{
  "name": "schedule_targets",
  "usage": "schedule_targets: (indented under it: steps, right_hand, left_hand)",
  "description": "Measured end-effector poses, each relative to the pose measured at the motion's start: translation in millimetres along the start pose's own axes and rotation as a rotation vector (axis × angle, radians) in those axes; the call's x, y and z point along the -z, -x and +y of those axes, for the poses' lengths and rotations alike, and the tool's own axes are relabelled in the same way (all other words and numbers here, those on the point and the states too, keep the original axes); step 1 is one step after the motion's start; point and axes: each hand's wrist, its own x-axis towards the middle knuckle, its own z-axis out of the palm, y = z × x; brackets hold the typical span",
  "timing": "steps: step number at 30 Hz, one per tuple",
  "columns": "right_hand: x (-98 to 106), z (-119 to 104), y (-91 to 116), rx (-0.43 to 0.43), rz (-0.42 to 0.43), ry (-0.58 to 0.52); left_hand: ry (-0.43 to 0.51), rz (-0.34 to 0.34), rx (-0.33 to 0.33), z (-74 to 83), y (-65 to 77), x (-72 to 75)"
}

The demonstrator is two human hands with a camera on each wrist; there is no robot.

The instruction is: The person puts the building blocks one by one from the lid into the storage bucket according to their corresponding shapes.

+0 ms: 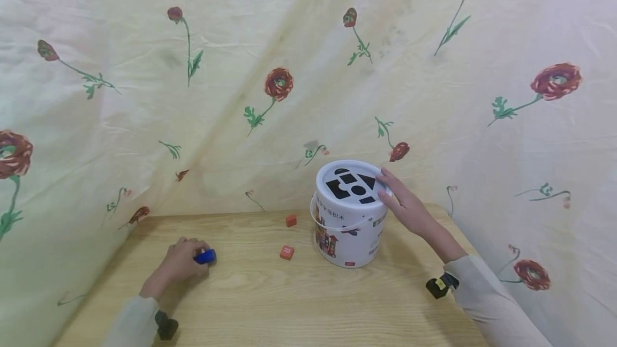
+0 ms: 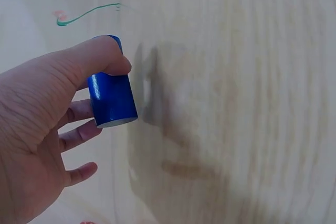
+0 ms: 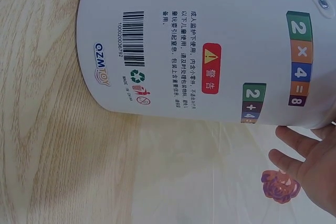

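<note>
A blue cylindrical block point(image 1: 207, 256) is pinched between the thumb and fingers of my left hand point(image 1: 180, 261), low at the left of the table. The left wrist view shows the thumb across the blue cylinder point(image 2: 114, 98), its other fingers spread behind. At the right stands a white lidded toy bucket point(image 1: 348, 245), upright. Black shape openings mark its lid point(image 1: 324, 189). My right hand point(image 1: 408, 210) rests its fingers on the lid's right edge. In the right wrist view the bucket's printed side point(image 3: 178, 77) fills much of the picture, with fingers at the rim.
Two small orange-red blocks lie left of the bucket: one farther back point(image 1: 291, 220), one nearer point(image 1: 286, 252) with a letter R. The bucket's thin handle point(image 1: 332, 227) hangs down at its front. Flowered cloth point(image 1: 217, 122) rises behind and beside the wooden table point(image 1: 250, 304).
</note>
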Motion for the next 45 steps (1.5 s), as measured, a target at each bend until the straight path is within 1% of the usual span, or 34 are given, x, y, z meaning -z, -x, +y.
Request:
schedule_targets:
  steps: [4,7,10,12,15,20,24,28,33,41,45]
  right_hand:
    - [0,0,0,0.004,0.001,-0.002]
    - [1,0,0,0.005,0.001,0.000]
    - [1,0,-1,0.008,0.003,0.000]
    - [1,-1,-1,0.010,0.005,-0.002]
    - [1,-1,-1,0.012,0.007,-0.003]
    - [1,-1,-1,0.009,0.005,-0.005]
    - [1,0,-1,0.009,0.007,-0.007]
    - [1,1,0,0.008,0.009,-0.005]
    - [0,2,0,-0.007,0.007,-0.003]
    - [0,0,0,0.002,0.011,-0.009]
    - [0,0,0,0.007,0.010,-0.012]
  left_hand:
    - [0.044,0.014,-0.001,5.9,-0.4,6.8]
    - [0.102,0.003,0.009,13.9,-0.9,15.8]
    - [0.138,0.003,-0.004,23.4,-4.3,26.1]
    - [0.150,0.011,-0.033,30.2,-8.4,33.4]
    - [0.178,0.021,-0.097,40.9,-15.7,44.6]
    - [0.265,0.022,-0.201,59.6,-26.7,58.8]
    - [0.342,0.024,-0.238,77.5,-33.5,65.0]
    - [0.434,0.007,-0.238,98.7,-40.1,66.9]
    - [0.527,-0.015,-0.249,123.5,-51.1,63.3]
    - [0.614,-0.019,-0.282,161.9,-67.9,57.3]
    - [0.655,-0.015,-0.314,179.1,-76.6,54.1]
